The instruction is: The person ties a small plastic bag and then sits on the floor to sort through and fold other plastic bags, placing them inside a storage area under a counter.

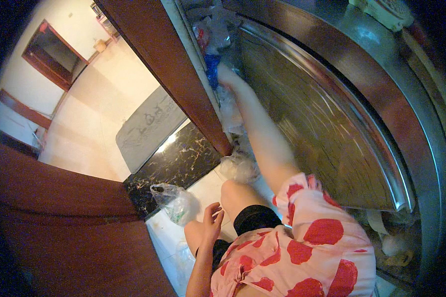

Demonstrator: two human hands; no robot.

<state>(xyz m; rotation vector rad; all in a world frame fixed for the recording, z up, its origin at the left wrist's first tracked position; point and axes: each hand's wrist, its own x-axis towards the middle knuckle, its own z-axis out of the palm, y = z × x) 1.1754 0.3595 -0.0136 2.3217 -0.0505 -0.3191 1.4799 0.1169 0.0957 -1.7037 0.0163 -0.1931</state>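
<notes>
My right arm stretches up into the narrow gap between the door frame and a metal-edged cabinet. At its far end my right hand (226, 76) touches a blue plastic bag or packet (212, 70); whether the fingers grip it cannot be told. Crumpled clear plastic bags (228, 107) lie below and around it. My left hand (212, 217) hangs over my knee, fingers loosely apart and holding nothing. Just left of it, a knotted clear plastic bag (176, 206) with white and green contents sits on the tiled floor.
A reddish-brown door frame (171, 70) rises beside my right arm, and a brown door (70, 230) stands at left. Between them lie a dark marble threshold (178, 156) and a grey mat (148, 128). The cabinet's large panel (319, 122) is close on the right. Another clear bag (238, 167) lies by my knee.
</notes>
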